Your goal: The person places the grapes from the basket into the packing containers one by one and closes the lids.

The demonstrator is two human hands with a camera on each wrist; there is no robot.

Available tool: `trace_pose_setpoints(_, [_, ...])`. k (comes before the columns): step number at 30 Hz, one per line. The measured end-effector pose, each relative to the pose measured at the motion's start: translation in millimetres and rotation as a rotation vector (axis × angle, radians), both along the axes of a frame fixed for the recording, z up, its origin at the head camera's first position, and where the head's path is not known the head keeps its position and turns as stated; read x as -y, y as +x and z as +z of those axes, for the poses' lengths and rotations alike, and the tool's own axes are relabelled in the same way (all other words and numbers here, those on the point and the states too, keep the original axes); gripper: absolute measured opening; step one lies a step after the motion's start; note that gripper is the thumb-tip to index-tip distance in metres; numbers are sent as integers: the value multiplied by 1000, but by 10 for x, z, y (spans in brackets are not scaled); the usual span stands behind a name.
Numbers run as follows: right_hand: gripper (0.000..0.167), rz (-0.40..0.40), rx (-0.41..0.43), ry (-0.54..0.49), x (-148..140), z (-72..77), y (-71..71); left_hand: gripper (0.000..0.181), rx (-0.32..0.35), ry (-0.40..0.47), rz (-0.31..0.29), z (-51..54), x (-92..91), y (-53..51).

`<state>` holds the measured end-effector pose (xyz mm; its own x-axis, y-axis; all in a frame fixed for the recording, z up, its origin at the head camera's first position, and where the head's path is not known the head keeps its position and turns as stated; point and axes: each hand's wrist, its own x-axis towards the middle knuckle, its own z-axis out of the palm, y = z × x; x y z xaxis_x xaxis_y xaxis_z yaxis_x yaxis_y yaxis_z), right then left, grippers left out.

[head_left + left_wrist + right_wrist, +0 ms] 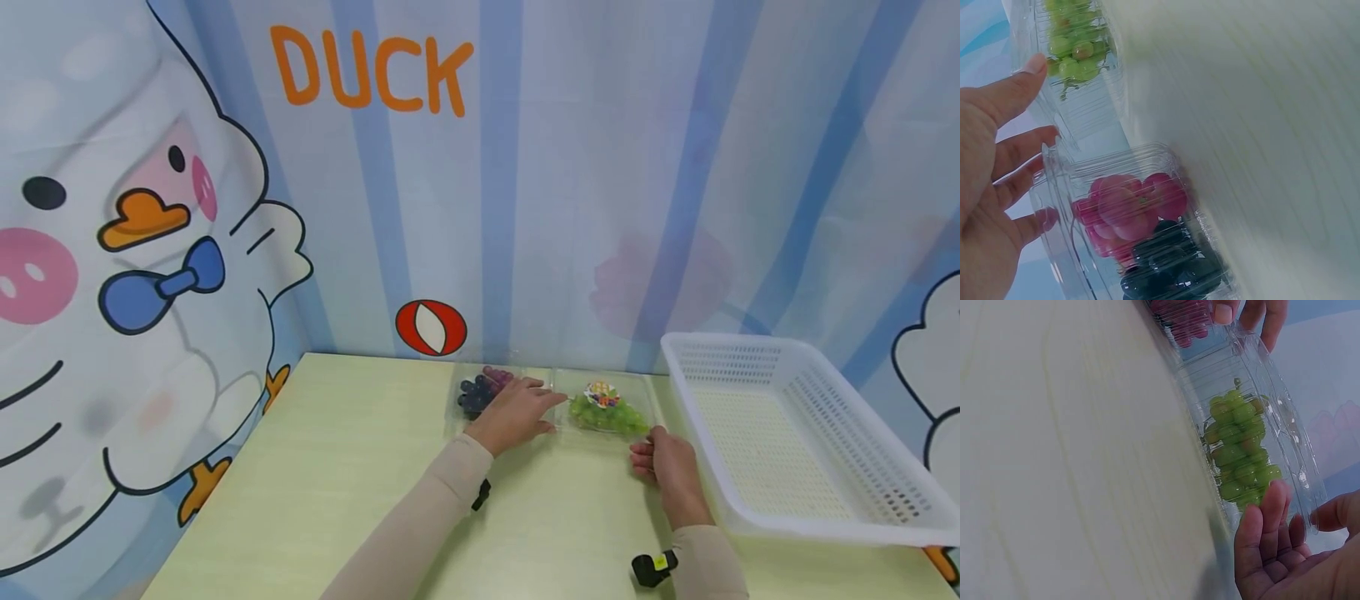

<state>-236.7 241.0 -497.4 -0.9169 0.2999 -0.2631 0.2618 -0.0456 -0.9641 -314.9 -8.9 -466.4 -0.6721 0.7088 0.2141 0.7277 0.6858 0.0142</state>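
Two clear plastic clamshell boxes lie side by side on the table. The left grape box (pixel 1172 156) contains red and dark grapes. Green grapes (pixel 1241 440) fill part of the right grape box (pixel 1204 365), which has a round colourful sticker (pixel 602 395) on its lid. My left hand (pixel 517 414) reaches over the left box; its fingertips (pixel 1047 217) touch that box's rim, and its extended thumb (pixel 1035 64) lies against the green-grape box. With thumb and curled fingers, my right hand (pixel 672 467) pinches the near right corner of the green-grape box.
A white plastic basket (pixel 712 467) with perforated walls stands at the right of the table (pixel 315 467). Behind the boxes, a printed curtain (pixel 570 208) hangs close to the table's back edge. A black wrist camera (pixel 651 570) sits under the right sleeve.
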Motion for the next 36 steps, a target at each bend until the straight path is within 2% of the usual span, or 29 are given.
trace_pose_setpoints(8, [37,8,-4,3,0,-10,3,54,-5,-31,20,2,-5,-18])
trace_pose_setpoints(20, [38,7,10,38,-4,-5,-11,59,63,-9,33,23,1,8])
trace_pose_setpoints(28, [36,17,11,34,-15,-13,-11,60,49,-30,31,11,4,-1])
trace_pose_setpoints(36, [31,14,-16,16,-16,-15,3,60,8,-30,20,-27,9,-23])
